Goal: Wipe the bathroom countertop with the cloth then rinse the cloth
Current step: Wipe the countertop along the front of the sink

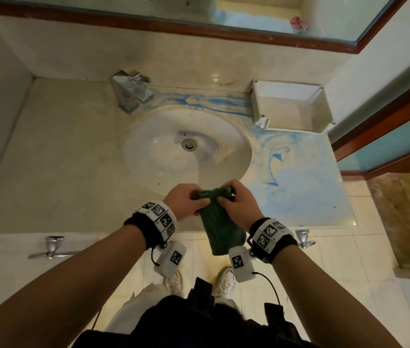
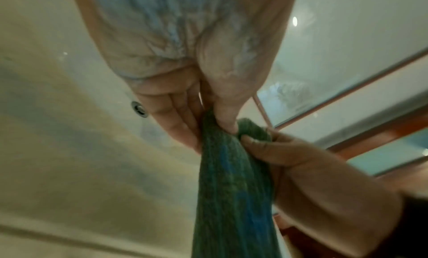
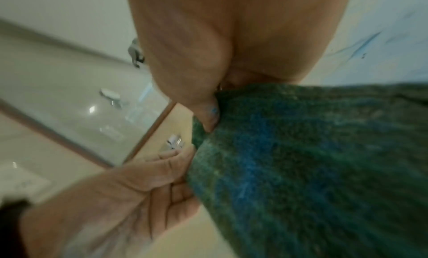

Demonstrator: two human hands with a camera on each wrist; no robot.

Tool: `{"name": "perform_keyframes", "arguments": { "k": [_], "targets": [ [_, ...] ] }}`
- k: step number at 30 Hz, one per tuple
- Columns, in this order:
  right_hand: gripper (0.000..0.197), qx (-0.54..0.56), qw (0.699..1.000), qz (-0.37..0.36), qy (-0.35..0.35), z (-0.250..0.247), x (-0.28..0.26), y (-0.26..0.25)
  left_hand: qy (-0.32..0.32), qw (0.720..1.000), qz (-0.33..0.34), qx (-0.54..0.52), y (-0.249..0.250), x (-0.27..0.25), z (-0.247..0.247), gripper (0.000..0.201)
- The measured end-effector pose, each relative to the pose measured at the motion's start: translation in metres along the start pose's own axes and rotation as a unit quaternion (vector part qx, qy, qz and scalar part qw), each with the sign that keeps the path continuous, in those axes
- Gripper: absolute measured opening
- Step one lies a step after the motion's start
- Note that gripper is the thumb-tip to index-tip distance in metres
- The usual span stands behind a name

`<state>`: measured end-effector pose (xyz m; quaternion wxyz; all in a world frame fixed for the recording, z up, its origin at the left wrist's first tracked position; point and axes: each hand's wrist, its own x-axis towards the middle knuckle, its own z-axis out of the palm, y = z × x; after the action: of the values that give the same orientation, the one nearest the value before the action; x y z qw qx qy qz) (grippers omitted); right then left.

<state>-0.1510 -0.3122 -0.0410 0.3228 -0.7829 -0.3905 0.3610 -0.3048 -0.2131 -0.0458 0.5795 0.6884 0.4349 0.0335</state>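
Both hands hold a dark green cloth [image 1: 220, 227] at the front rim of the sink [image 1: 163, 136]. My left hand [image 1: 187, 199] pinches the cloth's bunched top edge from the left, my right hand [image 1: 239, 200] pinches it from the right. The rest of the cloth hangs down in front of the counter edge. In the wrist views the cloth [image 2: 231, 188] [image 3: 301, 161] shows blue stains, and my left hand [image 2: 203, 104] has blue smears on its palm. The beige countertop [image 1: 55, 151] carries blue smears [image 1: 297, 182] right of the sink and behind it.
A chrome faucet [image 1: 131, 90] stands behind the sink at left. A white open box [image 1: 292, 106] sits on the counter at back right. A mirror [image 1: 199, 11] runs along the wall. Two chrome cabinet handles [image 1: 53, 247] [image 1: 304, 238] jut out below the counter edge.
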Motion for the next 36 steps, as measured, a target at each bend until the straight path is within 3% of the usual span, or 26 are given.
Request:
{"name": "perform_keyframes", "arguments": {
  "k": [4,7,9,14,19,23,26,30,33,36],
  "targets": [
    [0.041,-0.144,0.989,0.026,-0.003,0.036,0.006,0.017,0.067,0.981,-0.035,0.177,-0.041,0.008,0.000,0.028],
    [0.049,-0.292,0.954,-0.069,-0.006,0.049,-0.010,0.024,0.064,0.947,-0.017,0.313,-0.074,0.000,-0.006,0.042],
    [0.050,-0.355,0.924,-0.131,-0.045,0.053,-0.018,0.030,0.095,0.920,-0.011,0.379,-0.090,-0.010,-0.013,0.048],
    [0.068,-0.484,0.846,-0.134,-0.179,0.055,-0.015,0.046,0.067,0.875,-0.083,0.473,-0.116,-0.023,-0.022,0.080],
    [0.068,-0.519,0.806,-0.204,-0.197,0.090,-0.010,0.032,0.045,0.866,-0.131,0.481,-0.122,-0.027,-0.014,0.082],
    [0.072,-0.491,0.821,-0.191,-0.218,0.097,-0.008,0.033,0.047,0.869,-0.147,0.469,-0.122,-0.029,-0.019,0.081],
    [0.071,-0.493,0.826,-0.169,-0.215,0.063,-0.010,0.053,0.025,0.877,-0.157,0.452,-0.118,-0.027,-0.021,0.081],
    [0.067,-0.472,0.863,-0.080,-0.162,0.013,-0.010,0.080,0.027,0.871,-0.159,0.463,-0.116,-0.026,-0.020,0.081],
    [0.075,-0.450,0.877,-0.061,-0.154,0.025,-0.008,0.074,0.027,0.868,-0.162,0.469,-0.114,-0.027,-0.019,0.080],
    [0.077,-0.421,0.879,-0.112,-0.193,0.066,-0.005,0.049,0.027,0.865,-0.163,0.473,-0.114,-0.026,-0.018,0.081]
  ]
}}
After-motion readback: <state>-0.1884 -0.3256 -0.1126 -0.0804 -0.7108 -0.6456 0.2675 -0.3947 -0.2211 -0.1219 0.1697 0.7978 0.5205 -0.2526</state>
